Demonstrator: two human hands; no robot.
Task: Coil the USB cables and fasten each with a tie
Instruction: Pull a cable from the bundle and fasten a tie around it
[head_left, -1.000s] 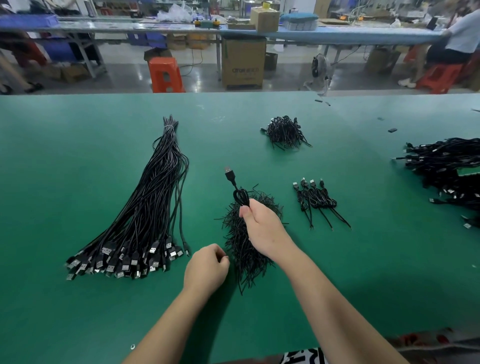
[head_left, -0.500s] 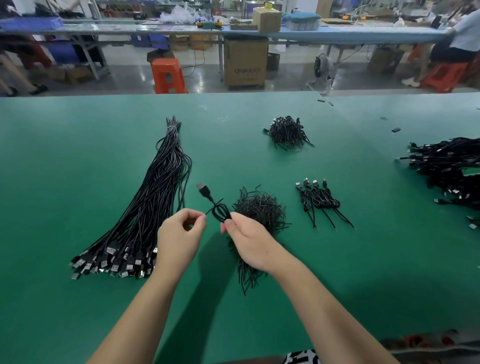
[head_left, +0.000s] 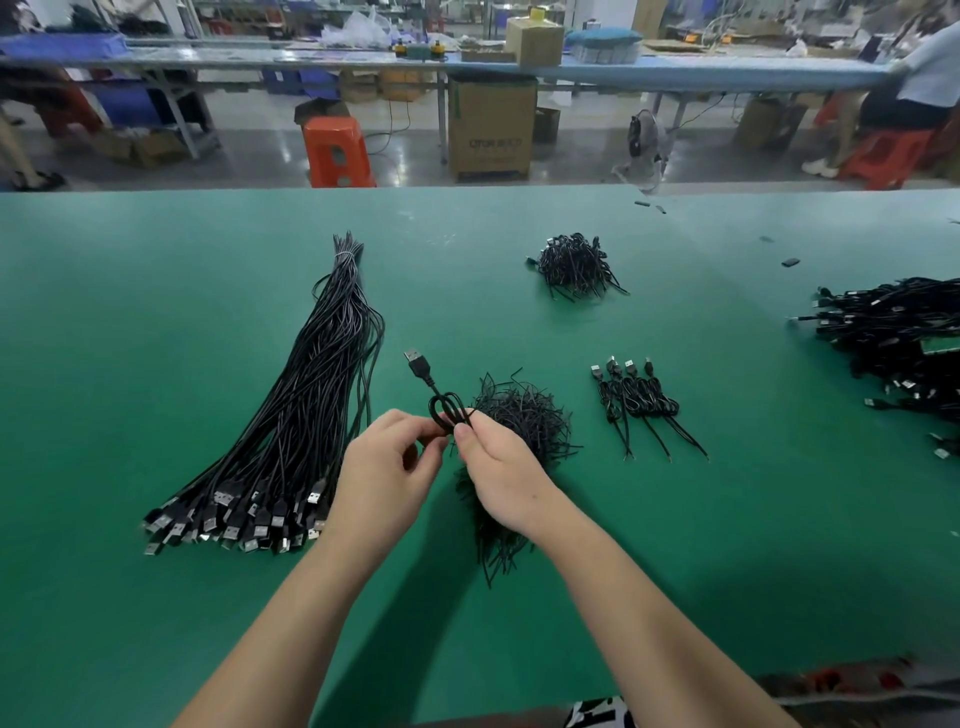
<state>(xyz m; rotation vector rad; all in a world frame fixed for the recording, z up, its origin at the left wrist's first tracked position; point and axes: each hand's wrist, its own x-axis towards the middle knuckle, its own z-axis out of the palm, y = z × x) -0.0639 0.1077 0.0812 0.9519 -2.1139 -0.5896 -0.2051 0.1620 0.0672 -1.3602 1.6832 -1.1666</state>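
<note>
We see both hands meeting above the green table (head_left: 156, 312), just in front of the pile of ties (head_left: 522, 415). The right hand (head_left: 501, 475) pinches a small coiled cable (head_left: 447, 410) between thumb and forefinger, with the wrist bent inward. The left hand (head_left: 384, 478) has its fingers curled toward the same coil and touches its lower side – if it holds a tie there, we cannot tell. The plug (head_left: 417, 362) of the cable stands up and away from the hands, to the left of the pile of ties.

Left of the pile lies a long bundle of straight cables (head_left: 291, 415), plugs toward us. Right of the pile lie a few finished coils (head_left: 636, 400) in a row. Behind the pile is a second small heap (head_left: 574, 265), and far to the right a big dark heap of cables (head_left: 893, 332). Beyond the table – a workshop floor with an orange stool (head_left: 335, 150), a cardboard box (head_left: 491, 130) and a long blue bench (head_left: 675, 70).
</note>
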